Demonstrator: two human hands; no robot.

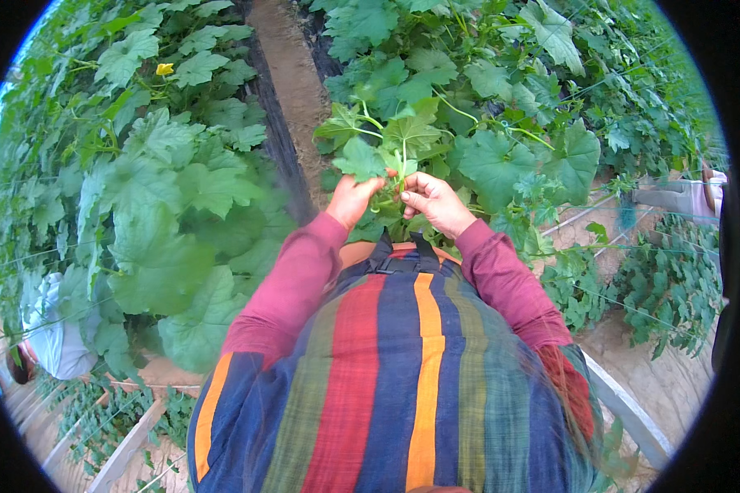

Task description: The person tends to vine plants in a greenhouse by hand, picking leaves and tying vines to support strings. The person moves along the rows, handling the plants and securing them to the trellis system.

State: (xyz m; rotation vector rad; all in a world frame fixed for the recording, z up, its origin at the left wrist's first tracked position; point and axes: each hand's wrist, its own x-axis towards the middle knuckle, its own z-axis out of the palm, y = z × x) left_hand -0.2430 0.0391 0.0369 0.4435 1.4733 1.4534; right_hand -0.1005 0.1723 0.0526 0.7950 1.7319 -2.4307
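Note:
Both of my hands meet in front of my chest at the growing tip of a leafy vine. My left hand has its fingers closed around the vine's shoot, partly covered by a leaf. My right hand pinches the pale green vine stem between thumb and fingertips. A lobed leaf rises just above the fingers, and small curled tendrils hang between the hands. Where exactly the left fingers grip is hidden by foliage.
A bare soil path edged by black plastic mulch runs between dense vine rows. A yellow flower shows at left. Thin green strings cross at right. Pale clothing shows low left; a pale-clad limb is at far right.

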